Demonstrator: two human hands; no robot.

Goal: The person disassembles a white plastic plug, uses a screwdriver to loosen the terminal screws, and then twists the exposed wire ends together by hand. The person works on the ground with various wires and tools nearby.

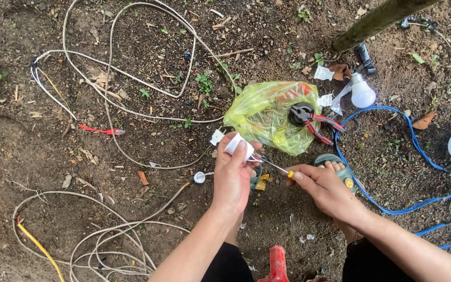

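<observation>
My left hand (232,175) grips a small white plastic fitting (238,145) with thumb and fingers around it. My right hand (323,189) holds a thin screwdriver (273,165) with a yellow handle end; its metal tip points left into the fitting. Both hands are over bare soil, just below a crumpled yellow plastic bag (267,112). Red-handled pliers (314,122) and a roll of black tape lie on the bag.
Loops of white cable (116,78) spread over the ground at left. A blue cable (408,156) curls at right. A white light bulb (362,93) lies near a tree trunk (377,21). A sandalled foot (335,166) and a red object (277,263) sit below.
</observation>
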